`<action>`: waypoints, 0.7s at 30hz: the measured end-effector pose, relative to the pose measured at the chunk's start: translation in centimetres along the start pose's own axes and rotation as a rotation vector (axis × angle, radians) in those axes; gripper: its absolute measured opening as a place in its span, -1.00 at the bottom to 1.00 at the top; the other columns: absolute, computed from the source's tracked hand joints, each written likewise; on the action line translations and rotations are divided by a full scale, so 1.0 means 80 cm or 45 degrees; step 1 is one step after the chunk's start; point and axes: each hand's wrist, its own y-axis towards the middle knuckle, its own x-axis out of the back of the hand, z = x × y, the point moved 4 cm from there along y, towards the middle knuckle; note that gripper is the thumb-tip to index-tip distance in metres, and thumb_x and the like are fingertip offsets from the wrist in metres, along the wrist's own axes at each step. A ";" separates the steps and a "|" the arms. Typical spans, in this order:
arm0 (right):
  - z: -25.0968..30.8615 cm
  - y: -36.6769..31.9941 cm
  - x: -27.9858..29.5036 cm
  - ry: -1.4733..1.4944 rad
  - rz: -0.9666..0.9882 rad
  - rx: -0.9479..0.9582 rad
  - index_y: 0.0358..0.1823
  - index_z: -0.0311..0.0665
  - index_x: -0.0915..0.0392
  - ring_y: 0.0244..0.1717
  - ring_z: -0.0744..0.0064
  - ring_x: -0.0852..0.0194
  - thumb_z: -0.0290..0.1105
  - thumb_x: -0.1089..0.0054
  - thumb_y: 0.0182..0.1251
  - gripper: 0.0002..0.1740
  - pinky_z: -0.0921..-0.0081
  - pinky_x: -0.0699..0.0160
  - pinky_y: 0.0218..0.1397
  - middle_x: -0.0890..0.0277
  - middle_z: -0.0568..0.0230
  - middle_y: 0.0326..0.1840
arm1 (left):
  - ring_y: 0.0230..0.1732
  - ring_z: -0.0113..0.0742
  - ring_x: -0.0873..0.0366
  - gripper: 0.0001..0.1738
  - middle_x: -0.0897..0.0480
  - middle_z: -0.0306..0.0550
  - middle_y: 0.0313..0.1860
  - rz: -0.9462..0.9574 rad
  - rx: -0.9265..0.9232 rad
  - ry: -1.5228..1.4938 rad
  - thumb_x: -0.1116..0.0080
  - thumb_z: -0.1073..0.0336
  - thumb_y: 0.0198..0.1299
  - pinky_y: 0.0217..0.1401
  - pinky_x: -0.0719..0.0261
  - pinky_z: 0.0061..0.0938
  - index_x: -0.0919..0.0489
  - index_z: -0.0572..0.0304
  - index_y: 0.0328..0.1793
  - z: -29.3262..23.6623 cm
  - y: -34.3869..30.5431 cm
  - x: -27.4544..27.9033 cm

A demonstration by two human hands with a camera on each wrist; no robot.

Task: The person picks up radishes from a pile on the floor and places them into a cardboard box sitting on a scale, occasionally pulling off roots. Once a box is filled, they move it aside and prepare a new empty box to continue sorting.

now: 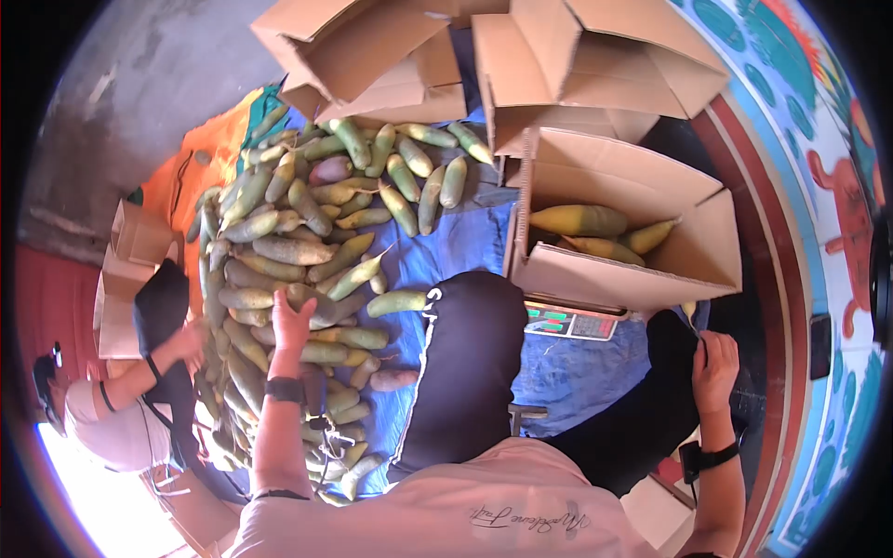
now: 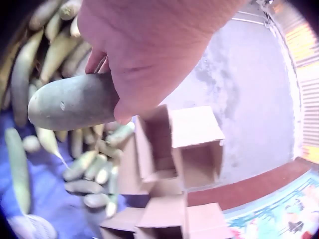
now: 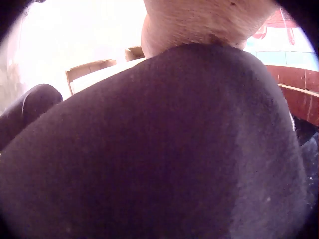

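Observation:
My left hand (image 1: pixel 292 325) (image 2: pixel 149 55) grips a thick green radish (image 2: pixel 72 102) above a large pile of similar radishes (image 1: pixel 279 249); in the left wrist view its thumb and fingers lie round one end. My right hand (image 1: pixel 715 372) is beside my bent right knee, fingers curled, close to a small pale tip (image 1: pixel 688 306) with a thin strand. In the right wrist view the dark trouser leg (image 3: pixel 164 144) covers the fingers, and only the base of the right hand (image 3: pixel 199 25) shows; whether it holds anything is unclear.
An open carton (image 1: pixel 633 270) with several yellow-green radishes (image 1: pixel 579 220) stands on a scale (image 1: pixel 567 323) ahead of my right knee. More open cartons (image 1: pixel 521 60) are at the far side. Another person (image 1: pixel 121 418) reaches into the pile from the left. A blue sheet (image 1: pixel 572 372) covers the floor.

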 end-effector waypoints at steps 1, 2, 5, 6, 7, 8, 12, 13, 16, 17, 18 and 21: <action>0.000 -0.001 0.002 -0.005 -0.007 -0.023 -0.26 -0.35 -0.47 -0.28 0.00 -0.41 -0.59 -0.11 0.09 -0.84 0.18 -0.42 -0.09 -0.44 0.05 -0.36 | 0.04 -0.02 -0.46 -0.25 -0.50 0.18 0.04 -0.041 -0.002 -0.083 -0.38 0.19 -0.02 0.13 -0.39 -0.29 -0.30 0.40 0.24 -0.059 -0.001 0.010; -0.001 -0.003 0.004 -0.015 -0.017 -0.050 -0.26 -0.35 -0.47 -0.28 0.00 -0.41 -0.59 -0.11 0.09 -0.84 0.18 -0.42 -0.09 -0.44 0.05 -0.36 | 0.05 -0.08 -0.45 -0.25 -0.50 0.16 0.04 -0.083 -0.001 -0.166 -0.37 0.18 0.02 0.15 -0.38 -0.31 -0.28 0.43 0.25 -0.117 -0.003 0.020; -0.004 -0.007 0.009 -0.006 -0.072 0.000 -0.26 -0.34 -0.47 -0.29 0.03 -0.43 -0.60 -0.15 0.05 -0.82 0.20 -0.43 -0.10 -0.45 0.08 -0.35 | 0.06 -0.21 -0.45 -0.36 -0.48 0.05 0.08 -0.158 -0.065 -0.615 -0.24 0.21 0.16 0.17 -0.39 -0.39 -0.27 0.41 0.26 -0.229 0.007 0.039; -0.006 -0.009 0.010 -0.010 -0.081 -0.016 -0.26 -0.34 -0.47 -0.29 0.03 -0.43 -0.60 -0.15 0.05 -0.82 0.20 -0.43 -0.10 -0.45 0.08 -0.35 | 0.05 -0.25 -0.46 -0.40 -0.48 0.04 0.07 -0.055 -0.089 -0.824 -0.22 0.23 0.17 0.15 -0.41 -0.40 -0.28 0.39 0.25 -0.275 0.006 0.042; -0.007 -0.011 0.012 0.010 -0.091 -0.019 -0.26 -0.34 -0.47 -0.29 0.04 -0.43 -0.60 -0.15 0.04 -0.81 0.21 -0.43 -0.09 -0.46 0.09 -0.35 | 0.05 -0.28 -0.46 -0.44 -0.48 0.03 0.07 0.053 -0.110 -1.031 -0.19 0.25 0.19 0.13 -0.42 -0.41 -0.29 0.37 0.23 -0.320 0.002 0.044; -0.009 -0.012 0.012 0.029 -0.104 -0.022 -0.26 -0.34 -0.47 -0.29 0.05 -0.44 -0.60 -0.16 0.03 -0.81 0.21 -0.44 -0.09 -0.46 0.10 -0.35 | 0.04 -0.31 -0.47 -0.55 -0.49 -0.01 0.04 0.069 -0.108 -1.113 -0.14 0.29 0.23 0.09 -0.45 -0.40 -0.32 0.32 0.18 -0.354 0.000 0.043; -0.015 -0.020 0.017 0.038 -0.195 -0.019 -0.27 -0.33 -0.48 -0.30 0.07 -0.46 -0.60 -0.17 0.01 -0.80 0.23 -0.45 -0.10 -0.46 0.12 -0.37 | 0.03 -0.31 -0.48 -0.57 -0.53 -0.11 -0.02 0.424 -0.294 -1.346 -0.18 0.28 0.21 0.14 -0.47 -0.29 -0.37 0.20 0.17 -0.453 -0.004 -0.011; -0.016 -0.021 0.018 0.038 -0.203 -0.028 -0.27 -0.33 -0.48 -0.30 0.07 -0.46 -0.60 -0.17 0.01 -0.80 0.23 -0.45 -0.10 -0.46 0.12 -0.37 | 0.03 -0.32 -0.49 -0.57 -0.54 -0.13 -0.03 0.463 -0.218 -1.280 -0.19 0.28 0.21 0.13 -0.47 -0.28 -0.37 0.22 0.16 -0.473 -0.011 -0.031; -0.019 -0.027 0.021 0.068 -0.228 -0.046 -0.27 -0.32 -0.48 -0.33 0.08 -0.46 -0.60 -0.17 0.02 -0.81 0.25 -0.45 -0.14 -0.47 0.14 -0.38 | -0.02 -0.32 -0.50 -0.52 -0.54 -0.14 -0.04 0.766 -0.214 -1.172 -0.27 0.26 0.14 0.03 -0.46 -0.31 -0.37 0.20 0.13 -0.522 -0.030 -0.110; -0.020 -0.029 0.022 0.075 -0.232 -0.053 -0.27 -0.31 -0.49 -0.34 0.09 -0.46 -0.60 -0.18 0.03 -0.81 0.26 -0.45 -0.16 -0.47 0.14 -0.39 | -0.02 -0.32 -0.50 -0.53 -0.55 -0.14 -0.06 0.874 -0.232 -1.128 -0.27 0.26 0.14 -0.01 -0.48 -0.31 -0.36 0.20 0.12 -0.537 -0.036 -0.136; -0.022 -0.030 0.023 0.079 -0.237 -0.060 -0.28 -0.31 -0.49 -0.35 0.09 -0.46 -0.59 -0.18 0.04 -0.82 0.26 -0.45 -0.19 -0.47 0.14 -0.39 | -0.02 -0.30 -0.51 -0.53 -0.55 -0.12 -0.07 0.980 -0.204 -1.101 -0.27 0.27 0.13 -0.03 -0.50 -0.27 -0.36 0.21 0.11 -0.549 -0.039 -0.164; -0.028 -0.035 0.022 0.103 -0.270 -0.077 -0.28 -0.30 -0.49 -0.36 0.09 -0.45 -0.59 -0.18 0.05 -0.83 0.27 -0.45 -0.24 -0.47 0.14 -0.40 | -0.02 -0.28 -0.51 -0.51 -0.55 -0.07 -0.08 1.051 -0.138 -1.129 -0.28 0.27 0.11 -0.02 -0.52 -0.20 -0.35 0.23 0.11 -0.589 -0.063 -0.224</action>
